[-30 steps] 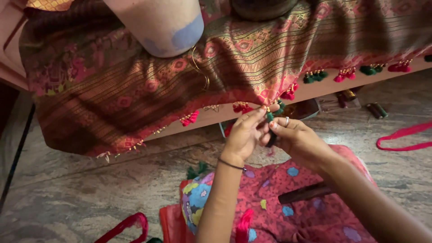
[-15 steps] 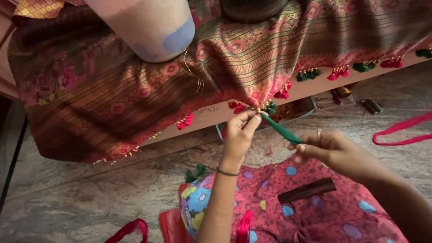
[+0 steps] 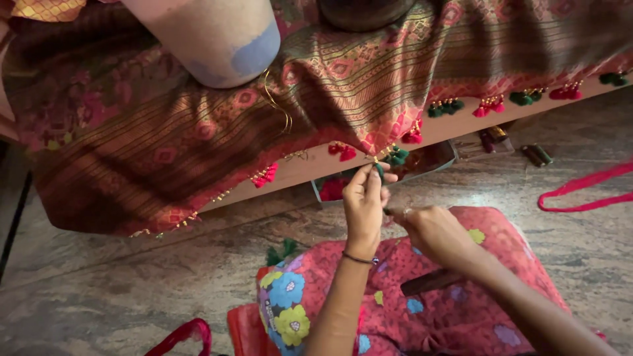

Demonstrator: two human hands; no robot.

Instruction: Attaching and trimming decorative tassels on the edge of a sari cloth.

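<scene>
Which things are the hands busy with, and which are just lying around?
Busy with: left hand pinching green thread at the patterned cloth edge; right hand; green tassel.

Lying around: pale pot, red strap, small tubes on the floor.

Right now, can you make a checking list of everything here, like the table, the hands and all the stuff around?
Surface: low wooden bench, draped with a patterned brocade cloth.
Job's things: green thread pinched at the cloth's edge, beside a green tassel; red and green tassels hang along the hem.
Clutter: pale bucket and a dark pot standing on the cloth; small tray under the bench; thread spools on the floor.
Grippers: left hand raised, pinching the thread; right hand lower, closed, what it holds cannot be told.
Cables: nothing seen; a red strap lies on the floor.
Surroundings: stone floor; flowered lap cloth.
</scene>
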